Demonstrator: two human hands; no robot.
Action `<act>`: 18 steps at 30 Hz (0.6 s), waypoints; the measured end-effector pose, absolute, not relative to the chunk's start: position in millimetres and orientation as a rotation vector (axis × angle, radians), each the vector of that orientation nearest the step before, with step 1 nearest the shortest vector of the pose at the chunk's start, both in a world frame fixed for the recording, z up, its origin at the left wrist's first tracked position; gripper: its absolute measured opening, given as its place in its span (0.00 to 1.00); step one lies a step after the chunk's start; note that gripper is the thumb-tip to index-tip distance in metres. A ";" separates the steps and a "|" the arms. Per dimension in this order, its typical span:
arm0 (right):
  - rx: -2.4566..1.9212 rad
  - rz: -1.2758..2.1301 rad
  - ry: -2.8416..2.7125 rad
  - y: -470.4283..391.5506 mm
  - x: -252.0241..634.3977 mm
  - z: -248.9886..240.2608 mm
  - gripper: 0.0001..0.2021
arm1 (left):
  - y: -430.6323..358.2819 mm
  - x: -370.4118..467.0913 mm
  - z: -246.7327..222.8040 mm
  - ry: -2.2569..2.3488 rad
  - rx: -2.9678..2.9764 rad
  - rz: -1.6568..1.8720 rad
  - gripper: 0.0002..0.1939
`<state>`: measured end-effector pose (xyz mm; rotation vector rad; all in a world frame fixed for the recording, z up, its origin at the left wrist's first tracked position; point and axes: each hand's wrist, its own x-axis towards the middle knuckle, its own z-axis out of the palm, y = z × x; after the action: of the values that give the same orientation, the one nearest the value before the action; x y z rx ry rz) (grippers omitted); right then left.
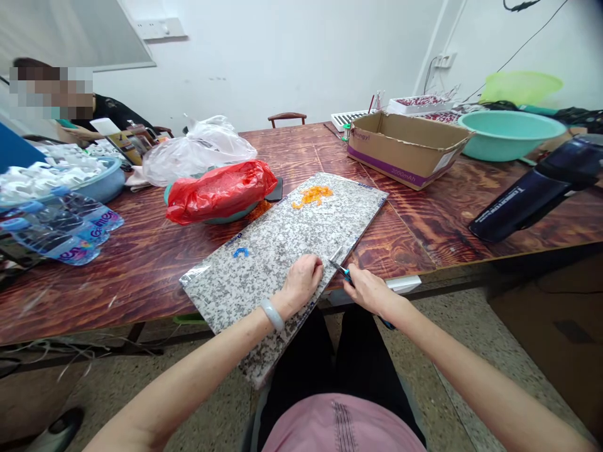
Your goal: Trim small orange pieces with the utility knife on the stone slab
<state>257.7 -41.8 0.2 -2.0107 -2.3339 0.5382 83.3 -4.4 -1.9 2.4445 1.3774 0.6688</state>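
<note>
A grey speckled granite-look board (277, 251) lies slantwise on the table, its near corner jutting past the edge. My left hand (304, 281) rests over its near side with the fingers curled closed; whatever is between them is too small to make out. My right hand (370, 290) is wrapped round small pliers (340, 269) with black and blue handles. Their metal tip points at my left hand, a short way from its fingers. A heap of small orange pieces (313, 196) sits at the board's far end. Some small blue pieces (240, 252) lie near its left edge.
Left of the board stand a bowl under a red plastic bag (221, 191), a white bag (200, 150) and water bottles (70, 229). To the right are a cardboard box (409, 150), a teal basin (511, 135) and a dark flask (532, 194). Another person (117, 116) sits at far left.
</note>
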 end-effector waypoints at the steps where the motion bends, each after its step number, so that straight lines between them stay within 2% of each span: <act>1: -1.995 0.552 -2.329 -41.4 259.1 -1.1 0.10 | -4.4 84.0 -2.5 1.381 2.440 0.677 0.07; 6: -1.913 0.684 -2.247 -33.7 272.3 -2.8 0.11 | -2.2 91.8 -1.2 1.422 2.459 0.610 0.07; 12: -1.779 0.485 -2.051 1.9 288.5 5.4 0.11 | 1.6 101.7 4.5 1.524 2.657 0.316 0.10; 18: -1.738 0.416 -2.279 39.6 286.9 12.1 0.08 | -8.4 96.8 8.8 1.483 2.817 0.173 0.08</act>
<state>286.9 39.6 12.1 -1.7377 -2.2789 0.4163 96.8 -8.4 8.8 2.8167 1.4831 0.1726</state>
